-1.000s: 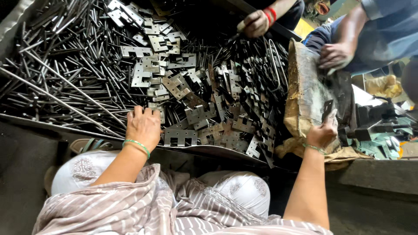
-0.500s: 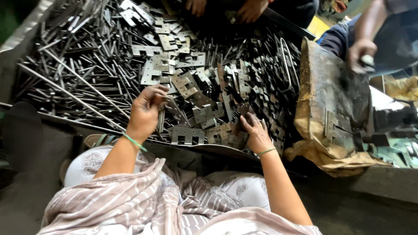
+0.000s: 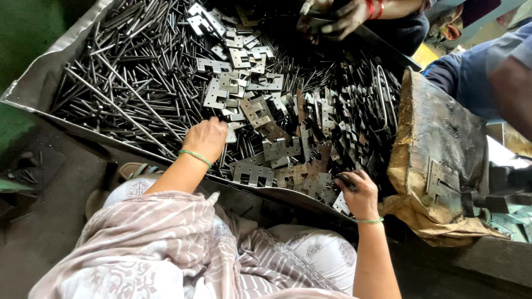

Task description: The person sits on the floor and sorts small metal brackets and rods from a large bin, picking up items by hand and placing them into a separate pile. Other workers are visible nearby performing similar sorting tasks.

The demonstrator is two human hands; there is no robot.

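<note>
Metal hinge plates [image 3: 260,169] lie heaped in middle of big sheet-metal tray [image 3: 33,94], mixed with long dark rods [image 3: 127,83] on its far-left side. Left hand [image 3: 206,138] rests palm-down on heap, fingers curled around small plate at tray's near edge; grip looks closed, though held piece mostly hidden. Right hand [image 3: 361,194] digs in plates near right end, fingers bent, pinching dark piece. Hands well apart. Co-worker's hand [image 3: 338,19] works far side. Sorting looks far from finished: plates and rods largely unsorted, heap large.
</note>
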